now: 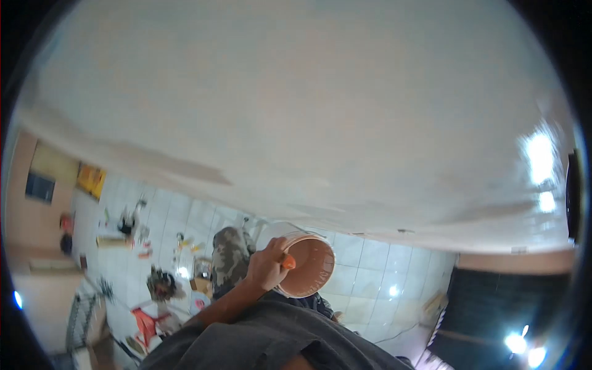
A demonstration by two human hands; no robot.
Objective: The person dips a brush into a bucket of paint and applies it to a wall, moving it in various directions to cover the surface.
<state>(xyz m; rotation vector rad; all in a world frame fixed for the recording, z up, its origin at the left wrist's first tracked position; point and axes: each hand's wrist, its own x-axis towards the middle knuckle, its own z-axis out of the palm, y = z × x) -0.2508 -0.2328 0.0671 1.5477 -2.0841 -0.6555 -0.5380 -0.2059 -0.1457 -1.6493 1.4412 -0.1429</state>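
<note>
My left hand (267, 265) reaches in from the lower left, its fingers closed round an orange handle (288, 262) at the left rim of a bucket. The rest of that tool is hidden. The white bucket (306, 265) is tilted, its mouth facing me, with peach-coloured paint on its inside. My right hand does not show. A large pale wall (296, 123) fills the upper part of the view, with a darker patch low on its left.
A camouflage trouser leg (229, 256) is left of the bucket. Tools and small items lie scattered on the white tiled floor (364, 271) at left, near a red bag (146, 324). A dark panel (505, 302) stands at lower right, and a cable crosses the floor.
</note>
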